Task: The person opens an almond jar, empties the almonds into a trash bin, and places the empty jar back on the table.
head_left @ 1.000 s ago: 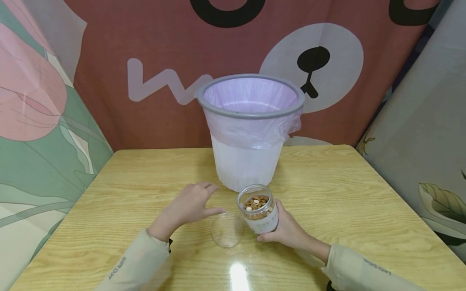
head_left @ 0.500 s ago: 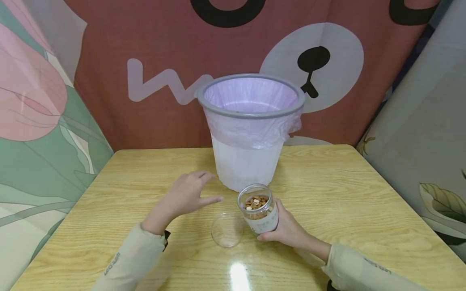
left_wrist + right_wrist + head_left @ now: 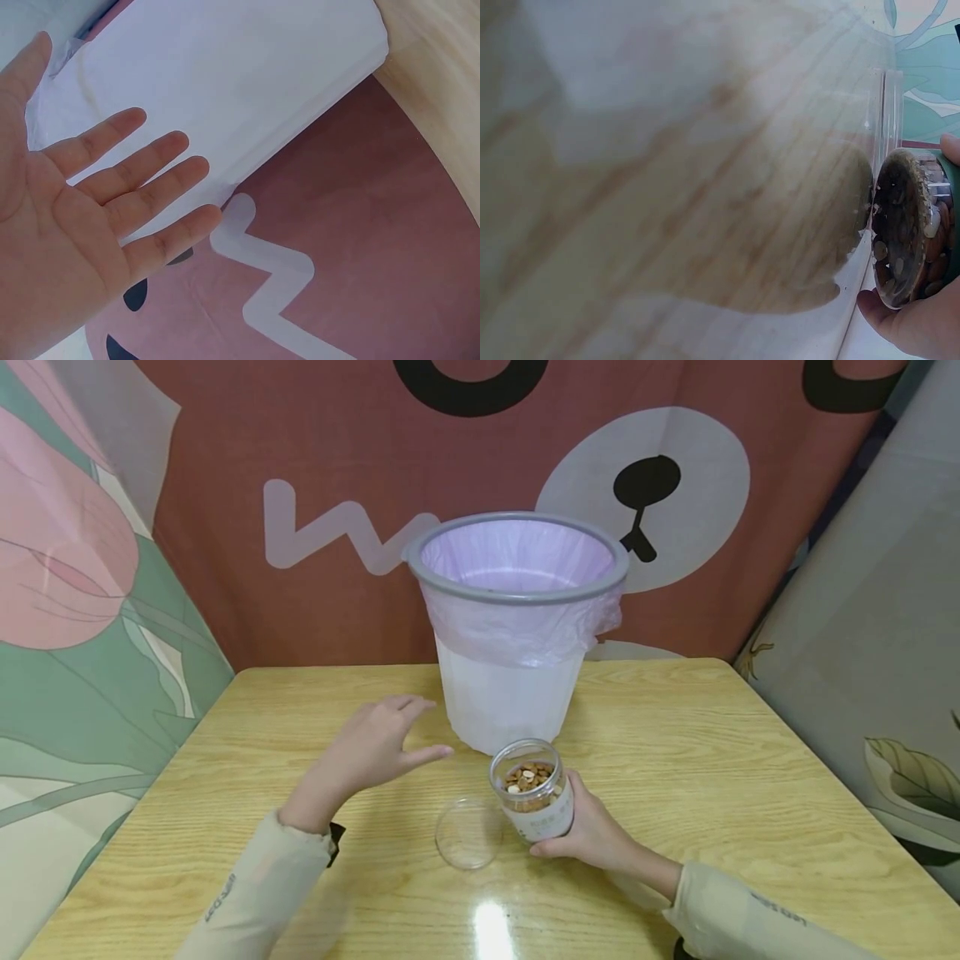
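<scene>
My right hand (image 3: 588, 831) grips a clear glass jar (image 3: 546, 822) with a pale printed label, thumb low on its near side. The jar is open at the top and holds brown nuts (image 3: 525, 777) that look like almonds. In the right wrist view, the jar's base (image 3: 911, 240) shows nuts through it, close to the table top. A round clear lid (image 3: 468, 833) lies flat on the table, left of the jar. My left hand (image 3: 367, 747) is above the table, left of jar and lid, holding nothing. Its spread fingers and bare palm (image 3: 64, 232) show in the left wrist view.
Behind the jar stands a white bin (image 3: 502, 702) with a grey rim (image 3: 517, 597) and a pinkish liner bag (image 3: 517, 635) folded over it. The wooden table (image 3: 712, 793) ends at a red printed cloth (image 3: 315, 618) at the back. Patterned cloths hang on both sides.
My left hand has moved away from the lid, up and to the left in the head view. The right hand, jar and lid have stayed in place.
</scene>
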The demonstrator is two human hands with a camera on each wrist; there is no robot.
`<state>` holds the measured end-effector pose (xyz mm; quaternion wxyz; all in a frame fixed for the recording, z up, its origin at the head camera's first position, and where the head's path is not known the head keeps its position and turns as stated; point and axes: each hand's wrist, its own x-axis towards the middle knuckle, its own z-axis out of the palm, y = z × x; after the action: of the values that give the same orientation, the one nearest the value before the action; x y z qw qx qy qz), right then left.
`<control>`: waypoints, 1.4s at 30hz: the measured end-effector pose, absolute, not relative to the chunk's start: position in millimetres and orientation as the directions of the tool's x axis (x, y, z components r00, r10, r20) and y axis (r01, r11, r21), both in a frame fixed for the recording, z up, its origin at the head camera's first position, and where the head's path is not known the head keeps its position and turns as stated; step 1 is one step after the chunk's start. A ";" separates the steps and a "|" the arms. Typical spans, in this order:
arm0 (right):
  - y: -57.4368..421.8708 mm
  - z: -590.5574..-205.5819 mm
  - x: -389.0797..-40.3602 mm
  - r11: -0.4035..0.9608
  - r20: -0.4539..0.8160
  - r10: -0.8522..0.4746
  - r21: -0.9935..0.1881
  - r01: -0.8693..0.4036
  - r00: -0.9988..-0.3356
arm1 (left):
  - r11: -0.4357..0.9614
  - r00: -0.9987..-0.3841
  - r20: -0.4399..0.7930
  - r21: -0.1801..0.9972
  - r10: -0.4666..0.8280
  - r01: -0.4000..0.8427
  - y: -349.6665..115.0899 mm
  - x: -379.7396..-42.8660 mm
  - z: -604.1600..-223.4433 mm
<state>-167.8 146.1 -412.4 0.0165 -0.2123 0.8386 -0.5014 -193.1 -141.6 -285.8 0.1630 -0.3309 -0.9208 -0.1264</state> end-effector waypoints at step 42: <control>147.2 -413.6 -169.2 0.399 0.175 -0.385 -0.854 -0.335 -0.906 | 0.795 -0.720 0.517 0.117 0.464 0.596 -140.8 -204.1 -254.6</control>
<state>-169.2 147.2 -413.6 0.0250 -0.2155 0.8359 -0.5042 -204.1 -140.8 -254.6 0.2380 -0.2888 -0.9169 -0.1386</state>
